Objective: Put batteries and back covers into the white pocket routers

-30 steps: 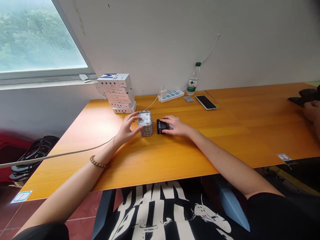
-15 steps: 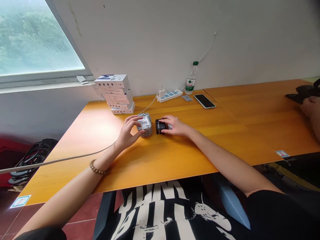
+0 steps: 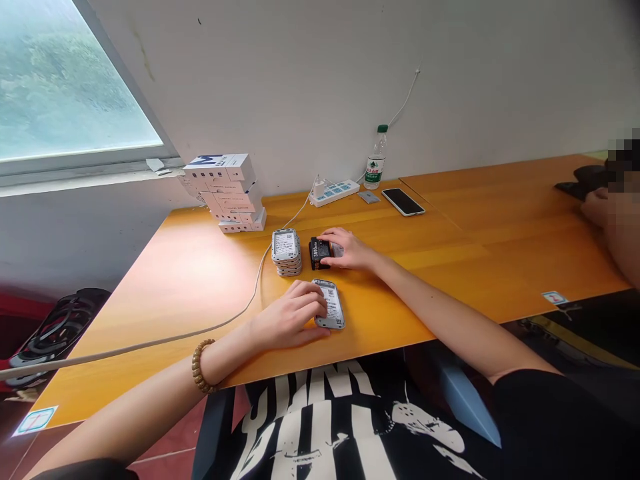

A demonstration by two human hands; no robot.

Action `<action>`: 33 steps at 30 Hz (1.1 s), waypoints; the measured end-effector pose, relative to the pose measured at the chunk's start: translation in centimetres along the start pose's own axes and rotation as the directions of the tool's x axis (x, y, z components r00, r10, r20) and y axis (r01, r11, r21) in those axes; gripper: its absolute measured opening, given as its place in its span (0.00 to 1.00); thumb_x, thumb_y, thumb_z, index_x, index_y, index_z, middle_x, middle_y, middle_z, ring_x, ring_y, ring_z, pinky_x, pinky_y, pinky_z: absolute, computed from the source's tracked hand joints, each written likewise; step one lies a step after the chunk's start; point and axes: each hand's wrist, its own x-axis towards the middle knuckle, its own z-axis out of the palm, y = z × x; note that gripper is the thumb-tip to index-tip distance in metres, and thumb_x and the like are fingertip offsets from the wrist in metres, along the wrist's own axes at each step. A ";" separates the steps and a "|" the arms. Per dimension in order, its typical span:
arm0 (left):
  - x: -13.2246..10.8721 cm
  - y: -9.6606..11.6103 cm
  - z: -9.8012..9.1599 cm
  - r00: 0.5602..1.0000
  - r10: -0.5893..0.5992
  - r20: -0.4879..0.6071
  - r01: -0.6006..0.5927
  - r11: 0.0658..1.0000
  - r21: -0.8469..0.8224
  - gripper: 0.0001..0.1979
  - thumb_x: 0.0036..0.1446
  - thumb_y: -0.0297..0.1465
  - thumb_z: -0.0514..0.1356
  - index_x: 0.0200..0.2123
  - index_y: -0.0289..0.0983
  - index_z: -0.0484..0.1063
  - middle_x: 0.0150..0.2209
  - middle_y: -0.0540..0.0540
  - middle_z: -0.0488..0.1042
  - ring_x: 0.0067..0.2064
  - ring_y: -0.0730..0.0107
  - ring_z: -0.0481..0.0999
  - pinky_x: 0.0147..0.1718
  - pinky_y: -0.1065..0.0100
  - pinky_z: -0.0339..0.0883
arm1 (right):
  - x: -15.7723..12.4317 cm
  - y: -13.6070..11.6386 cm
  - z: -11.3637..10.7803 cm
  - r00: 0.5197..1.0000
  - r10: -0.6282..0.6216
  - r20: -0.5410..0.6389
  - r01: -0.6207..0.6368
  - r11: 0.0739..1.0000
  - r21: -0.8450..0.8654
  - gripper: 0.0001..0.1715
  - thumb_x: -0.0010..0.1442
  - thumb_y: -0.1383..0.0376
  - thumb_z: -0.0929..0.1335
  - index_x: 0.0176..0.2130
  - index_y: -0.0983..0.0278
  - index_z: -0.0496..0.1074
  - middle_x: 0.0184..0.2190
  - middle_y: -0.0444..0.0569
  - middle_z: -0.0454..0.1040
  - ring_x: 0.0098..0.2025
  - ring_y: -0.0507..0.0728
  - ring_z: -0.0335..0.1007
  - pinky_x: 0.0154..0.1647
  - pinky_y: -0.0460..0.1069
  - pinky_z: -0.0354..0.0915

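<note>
Question first; what does the left hand (image 3: 287,317), the one with the wooden bead bracelet (image 3: 200,365), have?

It sits narrow over a flat grey-and-white labelled device (image 3: 334,307); the fingers (image 3: 310,291) curl across the device's left side and the thumb lies along its lower edge, so it looks held, flat on the table (image 3: 165,287).

And the right hand (image 3: 350,249)?

Cupped narrow, palm down, over a black battery (image 3: 319,254) printed 3000mAh; its fingertips reach toward the far edge, and the battery lies on the table at twelve o'clock from the held device, near it but not touching.

What else is close by?

A stack of matching devices (image 3: 287,253) stands at eleven o'clock from the held device, just beside the battery on its nine o'clock side; a white cable (image 3: 255,287) curves past that stack.

Further out?

Stacked white boxes (image 3: 225,193) stand at ten o'clock from the stack; a power strip (image 3: 334,193), a water bottle (image 3: 375,157) and a phone (image 3: 403,201) lie toward the wall around one o'clock.

Anyone else?

A co-worker's hand (image 3: 595,208) shows at the table's far end at three o'clock, beside a black object (image 3: 580,181); the rest there is pixelated.
</note>
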 end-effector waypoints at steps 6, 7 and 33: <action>-0.2 -1.0 0.8 0.997 -0.038 0.062 0.040 0.999 -0.022 0.12 0.64 0.39 0.68 0.37 0.41 0.69 0.40 0.43 0.77 0.50 0.53 0.73 0.48 0.55 0.72 | -0.4 -2.0 -1.3 0.996 -0.057 -0.063 0.062 0.995 0.079 0.25 0.57 0.54 0.77 0.50 0.61 0.75 0.55 0.56 0.74 0.59 0.68 0.71 0.65 0.62 0.63; -0.2 -1.2 0.7 0.997 -0.036 0.072 0.038 0.999 -0.027 0.13 0.62 0.39 0.69 0.37 0.41 0.69 0.41 0.42 0.77 0.50 0.53 0.73 0.49 0.55 0.73 | -0.5 -2.5 -1.4 0.997 -0.066 -0.044 0.070 0.993 0.100 0.23 0.56 0.55 0.77 0.47 0.60 0.74 0.53 0.55 0.74 0.58 0.67 0.72 0.64 0.61 0.64; -0.1 -0.8 0.7 0.931 -0.360 -0.053 0.359 0.933 -0.027 0.30 0.45 0.34 0.75 0.45 0.42 0.61 0.58 0.37 0.64 0.61 0.45 0.72 0.58 0.45 0.76 | -2.0 -7.5 -0.8 0.882 -0.106 0.459 0.059 0.992 0.114 0.14 0.57 0.59 0.79 0.37 0.62 0.76 0.57 0.55 0.69 0.61 0.68 0.62 0.64 0.64 0.57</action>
